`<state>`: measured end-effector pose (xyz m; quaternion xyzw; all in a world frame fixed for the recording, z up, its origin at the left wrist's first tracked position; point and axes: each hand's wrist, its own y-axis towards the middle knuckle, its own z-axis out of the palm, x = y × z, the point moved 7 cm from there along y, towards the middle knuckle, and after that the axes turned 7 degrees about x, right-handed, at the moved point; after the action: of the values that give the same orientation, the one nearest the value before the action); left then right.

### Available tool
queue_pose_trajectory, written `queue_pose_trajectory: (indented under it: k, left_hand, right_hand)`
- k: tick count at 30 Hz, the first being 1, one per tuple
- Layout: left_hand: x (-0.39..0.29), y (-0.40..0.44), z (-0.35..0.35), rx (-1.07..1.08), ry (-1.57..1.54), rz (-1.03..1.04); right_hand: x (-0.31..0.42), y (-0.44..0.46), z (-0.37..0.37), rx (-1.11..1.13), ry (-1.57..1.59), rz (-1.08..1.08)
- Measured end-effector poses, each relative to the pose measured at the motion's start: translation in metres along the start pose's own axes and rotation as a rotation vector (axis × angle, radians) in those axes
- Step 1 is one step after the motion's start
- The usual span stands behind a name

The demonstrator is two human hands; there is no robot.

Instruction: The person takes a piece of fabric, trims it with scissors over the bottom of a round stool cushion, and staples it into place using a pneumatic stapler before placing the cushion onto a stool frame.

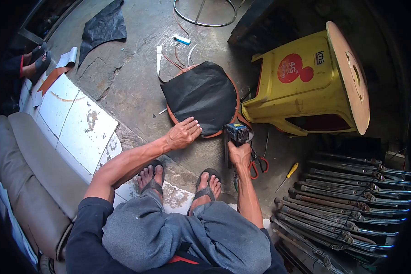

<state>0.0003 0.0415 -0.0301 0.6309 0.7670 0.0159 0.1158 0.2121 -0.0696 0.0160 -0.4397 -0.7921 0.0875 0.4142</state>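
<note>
A round seat piece with an orange-brown edge (237,93) lies on the floor, mostly covered by a black cloth (198,96). My left hand (183,133) rests flat on the lower left part of the cloth, fingers stretched. My right hand (240,154) is wrapped round a black and blue tool (237,132), which looks like a staple gun. The tool's head is at the lower right edge of the seat piece. Red-handled scissors (259,166) lie just right of my right hand.
A yellow stool (297,86) lies on its side at the right, a round board (349,77) against it. Below are a yellow screwdriver (292,170) and stacked metal frames (351,201). A metal ring (205,23) is at the top. Another person's feet (35,66) show at upper left.
</note>
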Motion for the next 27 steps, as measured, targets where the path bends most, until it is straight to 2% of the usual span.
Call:
queue_pose_trajectory:
  k: [4,8,10,13,15,17,22,24,27]
  left_hand:
    - [-0.005,0.0,0.007,-0.055,0.052,0.041]
    - [-0.012,0.005,-0.021,-0.153,0.04,0.052]
    - [-0.011,0.009,-0.031,-0.102,-0.135,-0.108]
    - [-0.007,0.018,-0.021,-0.072,-0.083,-0.168]
    - [-0.005,0.024,-0.016,-0.115,-0.06,-0.141]
    - [-0.003,0.032,-0.002,0.016,-0.118,-0.097]
    - [-0.016,0.028,-0.006,-0.032,-0.15,0.033]
    - [-0.01,0.023,-0.013,-0.095,-0.067,-0.082]
    - [-0.011,0.018,-0.017,-0.07,-0.034,-0.093]
  right_hand:
    - [0.004,-0.001,0.0,-0.028,-0.009,-0.031]
    - [0.008,-0.006,-0.003,-0.038,-0.024,-0.024]
    - [-0.001,-0.001,0.0,-0.045,-0.022,-0.041]
    - [0.001,0.002,0.002,-0.03,-0.001,-0.052]
    - [-0.001,-0.002,0.0,-0.017,0.013,-0.039]
    - [0.002,-0.002,0.0,-0.03,-0.007,-0.052]
    - [0.001,-0.001,0.001,-0.02,-0.021,-0.046]
    - [0.0,-0.001,-0.003,-0.039,-0.054,-0.046]
    - [0.003,0.003,0.001,0.001,0.001,-0.058]
